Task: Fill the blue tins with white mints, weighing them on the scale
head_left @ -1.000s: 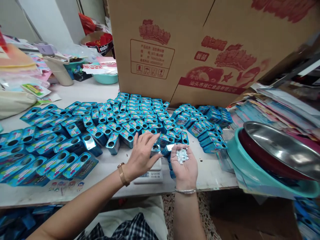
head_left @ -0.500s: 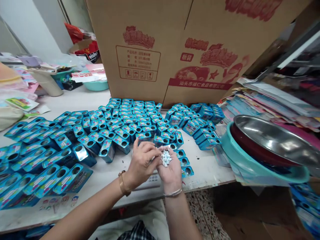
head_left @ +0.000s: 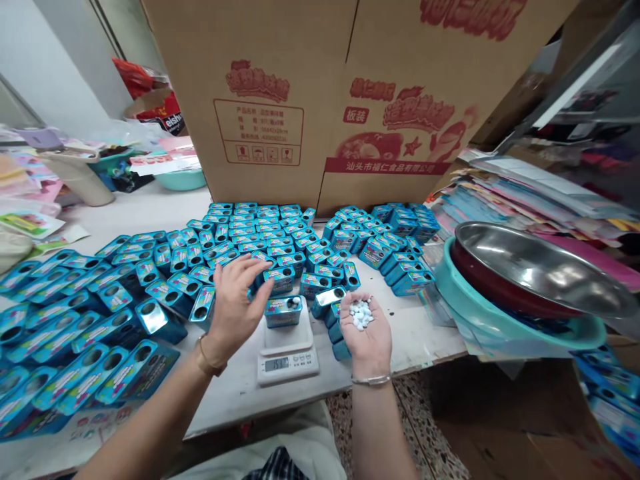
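My right hand [head_left: 369, 340] lies palm up, slightly cupped, holding a small heap of white and pale blue candies [head_left: 361, 315]. Fingers apart and empty, my left hand [head_left: 239, 300] hovers over the blue boxes left of the scale. A white digital scale [head_left: 289, 367] between my hands has its display on. On its plate stands a blue box [head_left: 283, 313] with a round hole in the top, where a few pale pieces show. Several more blue boxes [head_left: 330, 300] stand between the scale and my right hand, partly hidden by it.
Rows of similar blue boxes [head_left: 115, 297] cover the table's left and middle. A large cardboard carton [head_left: 260, 33] stands behind them. At right, a steel bowl [head_left: 530, 267] rests in a turquoise basin [head_left: 465, 313], beside stacked printed sheets [head_left: 500, 200]. The table's front edge is close.
My left hand has moved left, away from the candies in my right palm, and its fingers have spread. My right hand has shifted right, so the scale and its box now show.
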`<state>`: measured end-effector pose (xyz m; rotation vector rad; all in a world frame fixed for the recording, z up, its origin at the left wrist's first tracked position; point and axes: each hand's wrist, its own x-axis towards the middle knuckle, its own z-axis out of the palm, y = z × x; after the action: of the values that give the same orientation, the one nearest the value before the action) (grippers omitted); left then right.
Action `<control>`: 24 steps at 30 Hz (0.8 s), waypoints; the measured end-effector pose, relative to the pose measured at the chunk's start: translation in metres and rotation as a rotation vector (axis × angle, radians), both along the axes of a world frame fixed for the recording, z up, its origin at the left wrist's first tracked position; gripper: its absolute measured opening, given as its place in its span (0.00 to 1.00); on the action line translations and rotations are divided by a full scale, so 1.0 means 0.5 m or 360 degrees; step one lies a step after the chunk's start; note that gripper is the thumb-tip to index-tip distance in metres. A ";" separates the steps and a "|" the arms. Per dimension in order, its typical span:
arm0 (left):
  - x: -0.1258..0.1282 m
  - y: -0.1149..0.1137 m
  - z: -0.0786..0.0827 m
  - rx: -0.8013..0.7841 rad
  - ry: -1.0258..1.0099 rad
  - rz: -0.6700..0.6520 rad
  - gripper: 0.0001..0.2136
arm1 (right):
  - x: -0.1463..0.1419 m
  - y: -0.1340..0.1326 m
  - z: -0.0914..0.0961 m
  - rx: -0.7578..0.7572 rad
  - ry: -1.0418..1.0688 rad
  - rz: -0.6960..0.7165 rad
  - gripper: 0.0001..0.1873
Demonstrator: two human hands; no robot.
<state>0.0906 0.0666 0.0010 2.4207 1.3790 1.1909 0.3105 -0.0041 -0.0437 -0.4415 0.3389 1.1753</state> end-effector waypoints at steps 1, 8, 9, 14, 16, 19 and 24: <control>-0.008 0.002 0.006 0.0012 -0.0046 0.0001 0.12 | 0.003 -0.001 0.002 -0.0014 0.0018 -0.0015 0.08; -0.014 -0.021 -0.028 -0.0179 0.0265 -0.0278 0.21 | 0.000 -0.004 0.012 0.0035 -0.0064 0.0033 0.07; -0.009 -0.027 -0.036 -0.0228 0.0346 -0.0317 0.25 | -0.001 -0.005 0.013 0.0039 -0.0080 0.0036 0.08; 0.021 -0.036 -0.064 -0.0279 0.0599 -0.0307 0.35 | -0.010 -0.004 0.023 0.0016 0.0025 0.0029 0.10; 0.027 -0.033 -0.070 -0.0260 0.0642 -0.0274 0.34 | -0.016 -0.002 0.029 0.0010 0.0063 0.0036 0.11; 0.013 -0.035 -0.068 -0.0243 0.0638 -0.0233 0.30 | -0.021 -0.001 0.036 -0.0008 0.0073 0.0060 0.11; -0.087 -0.071 -0.047 -0.0185 0.0619 0.0021 0.18 | -0.010 -0.004 0.031 -0.0032 0.0117 0.0065 0.12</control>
<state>0.0469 0.0309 -0.0227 2.6553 1.5102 0.6382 0.3055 -0.0062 -0.0281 -0.4251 0.4075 1.2308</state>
